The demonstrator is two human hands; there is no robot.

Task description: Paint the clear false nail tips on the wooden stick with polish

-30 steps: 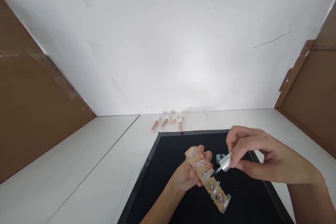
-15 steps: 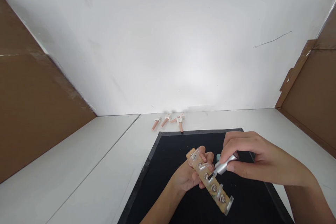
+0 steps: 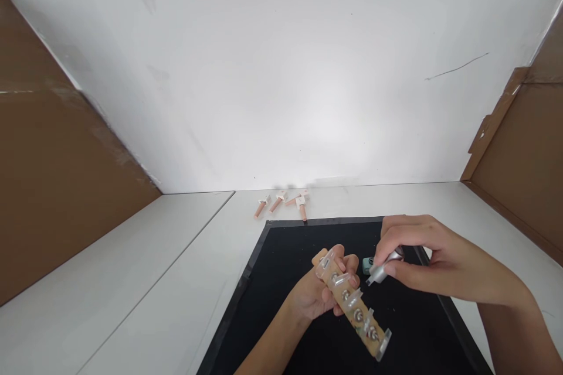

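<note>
My left hand [image 3: 323, 287] is closed around a light wooden strip [image 3: 368, 323], held at a slant above the black mat [image 3: 285, 252]. Along the strip sit several metal spiral pieces and clear plastic nail tips [image 3: 352, 300]. My right hand [image 3: 422, 258] pinches a nail polish brush [image 3: 383, 269] by its silver handle. The brush's short dark tip points down and left, a small gap away from the nail tips. Just behind the handle, a small teal bottle [image 3: 366, 265] is partly covered.
Several pinkish sticks with white blocky ends [image 3: 301, 206] lie behind the mat on the white table [image 3: 176, 281]. A white wall [image 3: 272, 70] rises at the back. Brown cardboard panels [image 3: 61, 170] flank both sides.
My right hand has drawn the brush off the middle nail tip, up and to the right. More of the teal bottle shows. My left hand and the strip have stayed put.
</note>
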